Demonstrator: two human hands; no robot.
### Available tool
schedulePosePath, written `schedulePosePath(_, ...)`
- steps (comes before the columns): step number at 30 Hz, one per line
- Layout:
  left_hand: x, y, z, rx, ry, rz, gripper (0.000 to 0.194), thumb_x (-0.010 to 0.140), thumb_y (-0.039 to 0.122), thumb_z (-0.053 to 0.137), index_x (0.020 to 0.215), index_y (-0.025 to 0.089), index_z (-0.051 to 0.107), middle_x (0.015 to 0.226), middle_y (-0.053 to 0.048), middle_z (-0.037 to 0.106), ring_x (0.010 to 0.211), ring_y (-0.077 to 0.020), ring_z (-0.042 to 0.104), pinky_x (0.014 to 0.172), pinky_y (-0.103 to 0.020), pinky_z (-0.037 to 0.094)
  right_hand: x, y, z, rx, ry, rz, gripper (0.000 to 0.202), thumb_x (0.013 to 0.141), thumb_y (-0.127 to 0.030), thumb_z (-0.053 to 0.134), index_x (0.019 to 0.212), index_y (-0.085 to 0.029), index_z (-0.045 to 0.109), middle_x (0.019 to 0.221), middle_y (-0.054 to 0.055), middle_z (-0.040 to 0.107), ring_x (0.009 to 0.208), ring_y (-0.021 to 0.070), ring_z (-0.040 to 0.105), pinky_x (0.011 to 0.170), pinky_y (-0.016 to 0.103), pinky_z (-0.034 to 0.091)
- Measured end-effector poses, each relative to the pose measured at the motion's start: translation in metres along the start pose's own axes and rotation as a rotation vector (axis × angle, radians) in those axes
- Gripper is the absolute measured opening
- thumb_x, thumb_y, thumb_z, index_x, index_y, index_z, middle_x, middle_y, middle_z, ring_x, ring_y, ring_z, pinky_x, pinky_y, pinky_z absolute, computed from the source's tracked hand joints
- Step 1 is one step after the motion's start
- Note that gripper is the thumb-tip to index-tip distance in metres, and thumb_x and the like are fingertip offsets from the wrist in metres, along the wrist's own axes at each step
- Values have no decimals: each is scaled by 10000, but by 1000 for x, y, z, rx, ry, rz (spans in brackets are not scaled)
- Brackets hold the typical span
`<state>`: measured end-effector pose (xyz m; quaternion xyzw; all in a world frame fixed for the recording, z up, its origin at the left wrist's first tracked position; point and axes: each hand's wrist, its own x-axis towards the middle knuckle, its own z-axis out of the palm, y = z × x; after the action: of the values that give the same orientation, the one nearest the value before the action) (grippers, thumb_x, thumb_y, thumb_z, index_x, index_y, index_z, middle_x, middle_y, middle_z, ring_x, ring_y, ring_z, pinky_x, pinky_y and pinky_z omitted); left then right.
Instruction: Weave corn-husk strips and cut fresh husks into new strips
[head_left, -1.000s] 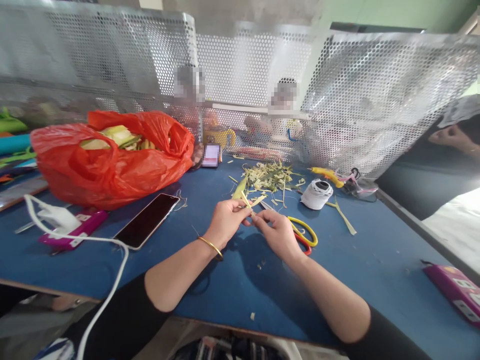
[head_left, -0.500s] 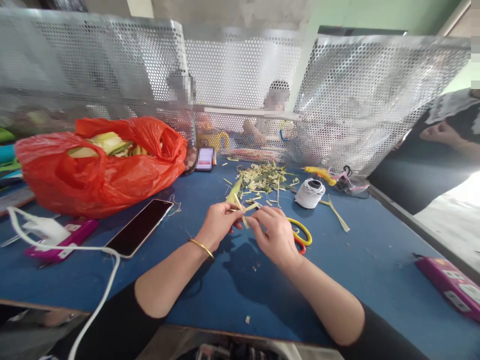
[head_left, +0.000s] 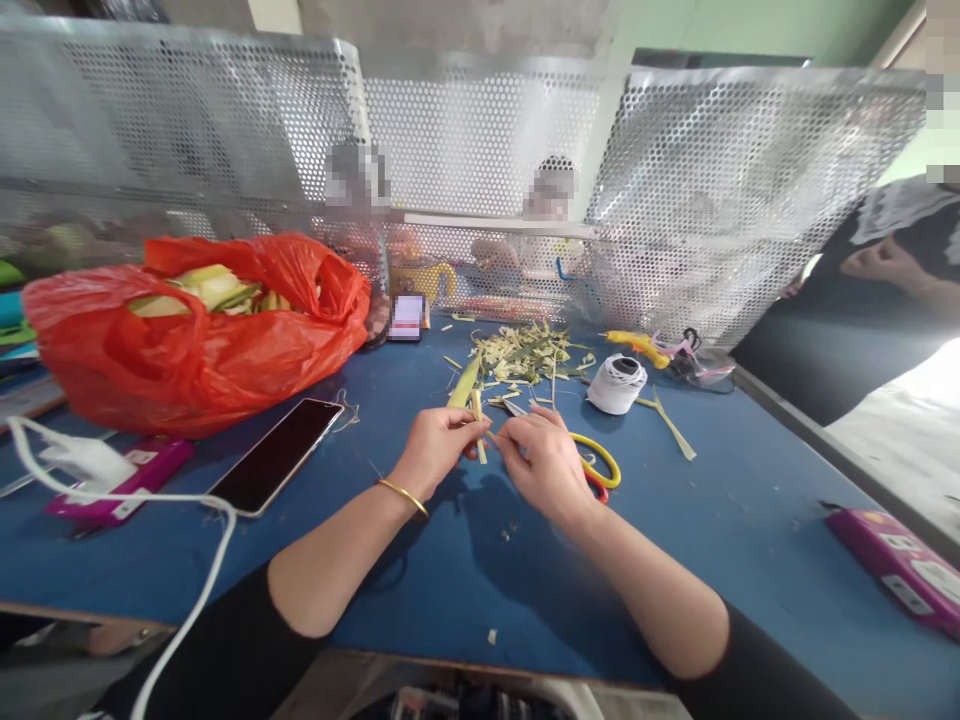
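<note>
Between thumb and fingers, my left hand (head_left: 439,450) pinches pale yellow-green leaf strips (head_left: 477,402), with one strip standing roughly upright across the fingertips. Close beside it, my right hand (head_left: 544,460) is closed, its fingertips meeting the strips' right side. How the strips cross is partly hidden by my fingers. Scissors (head_left: 613,460) with yellow and red handles lie under and beside my right hand, blades poking out beyond it. A wider green leaf piece (head_left: 465,383) rests just past my left hand.
Leaf scraps (head_left: 525,352) are heaped behind my hands. Right of them stand a white thread spool (head_left: 616,384), a yellow tool (head_left: 637,347) and a forked strip (head_left: 676,430). On the left are a red plastic bag (head_left: 247,350), a phone (head_left: 277,458) and a white cable (head_left: 214,570). Perforated metal panels (head_left: 480,130) border the table.
The strip pointing right toward my right hand no longer shows; one strip now stands more upright in my left fingers. My right fingers have curled in slightly. The view shifted a little.
</note>
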<state>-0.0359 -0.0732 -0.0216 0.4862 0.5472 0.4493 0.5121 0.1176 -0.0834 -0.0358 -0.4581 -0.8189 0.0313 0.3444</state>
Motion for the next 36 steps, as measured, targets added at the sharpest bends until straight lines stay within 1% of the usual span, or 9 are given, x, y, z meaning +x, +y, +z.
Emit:
schedulePosePath(4,1,-2,0,-17,3,6,117,775,179,685,667,165,729,544,8,623,464,-111,551,416,-208,339,-1,-3,1,80,-35,-22,271,895,-169,485,640,-230,552,622,-17,622,622,146,542,1020,389,394)
schedulePosePath(8,-1,2,-2,-16,-2,4,79,756,158,692,741,163,769,579,-2,664,468,-103,551,425,-200,316,4,1,-3,151,6,138,243,907,-309,576,680,-237,623,617,-24,631,618,152,551,968,393,418)
schedulePosePath(12,-4,3,-2,53,-113,14,132,757,129,670,682,169,771,548,-15,660,450,-94,496,445,-209,325,8,5,-3,365,81,308,125,793,-357,684,778,-232,683,749,14,688,737,188,610,749,314,460)
schedulePosePath(16,-5,-4,-1,130,-218,90,236,787,215,667,559,189,724,510,-23,630,426,-94,454,467,-232,335,8,3,1,517,96,359,167,762,-347,652,656,-223,615,686,-6,650,693,169,577,679,288,437)
schedulePosePath(19,-3,-8,-3,199,-231,152,307,808,308,658,526,192,696,493,-25,610,439,-106,469,484,-244,330,6,1,3,509,130,377,210,751,-348,640,599,-222,568,631,-17,615,644,156,534,643,283,411)
schedulePosePath(23,-2,-12,-5,293,-247,228,283,784,258,631,511,200,679,467,-16,578,446,-115,472,490,-249,322,5,0,4,473,166,381,241,754,-360,624,579,-228,525,612,-14,597,622,155,506,619,279,387)
schedulePosePath(26,-2,-12,-5,351,-232,279,303,761,225,633,458,211,630,440,-11,549,438,-114,454,472,-251,299,5,1,6,474,144,399,252,758,-360,612,570,-229,506,602,-13,584,614,155,501,614,280,383)
schedulePosePath(32,0,-7,-5,250,-136,187,290,809,261,633,525,198,639,483,13,577,441,-103,504,497,-230,359,10,8,0,364,100,378,219,831,-399,583,714,-229,655,705,11,656,687,175,561,640,283,395)
schedulePosePath(36,1,-4,-4,181,-103,151,227,812,209,634,589,181,668,521,20,605,429,-94,514,480,-219,371,10,8,-4,275,-13,314,196,845,-319,596,671,-234,627,642,-3,636,616,161,539,593,271,364)
